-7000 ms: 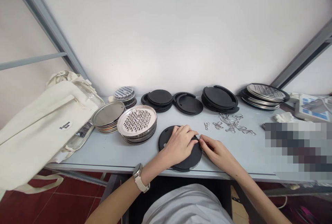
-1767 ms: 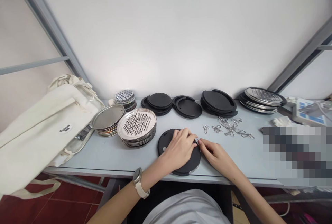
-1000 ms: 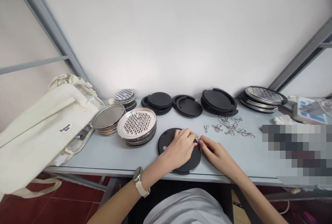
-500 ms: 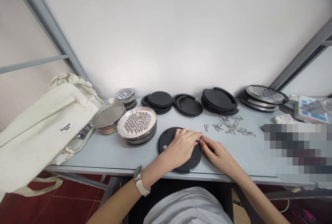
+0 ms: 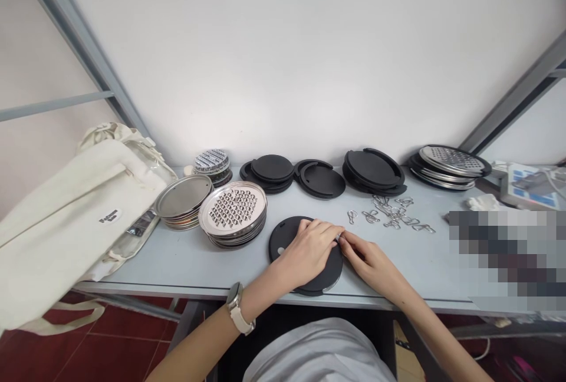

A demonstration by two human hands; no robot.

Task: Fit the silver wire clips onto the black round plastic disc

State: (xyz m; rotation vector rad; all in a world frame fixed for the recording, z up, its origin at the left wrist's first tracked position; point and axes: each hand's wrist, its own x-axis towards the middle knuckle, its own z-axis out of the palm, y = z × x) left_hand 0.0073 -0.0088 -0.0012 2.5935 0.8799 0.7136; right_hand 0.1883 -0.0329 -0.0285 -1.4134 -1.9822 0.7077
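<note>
A round black plate (image 5: 289, 231) with a small hole lies near the front edge of the table. My left hand (image 5: 313, 247) rests across it, its fingers closed toward the plate's upper right edge. At that same edge, my right hand (image 5: 360, 255) pinches with thumb and forefinger, touching the left fingertips. A small silvery piece (image 5: 338, 237) glints between the fingers; most of it is hidden. Just beyond the right hand lie several loose bent-wire clips (image 5: 393, 212). Left of the plate stands a stack of round metal graters (image 5: 233, 208).
Round metal plates (image 5: 183, 196) and small patterned discs (image 5: 212, 161) stand at left. Black plates (image 5: 272, 170), black rings (image 5: 321, 180) and a thicker black stack (image 5: 374, 170) line the wall. Framed graters (image 5: 453, 164) sit at right, a cream bag (image 5: 88, 217) at left.
Both hands keep almost the same hold at the plate's edge. The view has shifted very slightly; nothing else has visibly moved.
</note>
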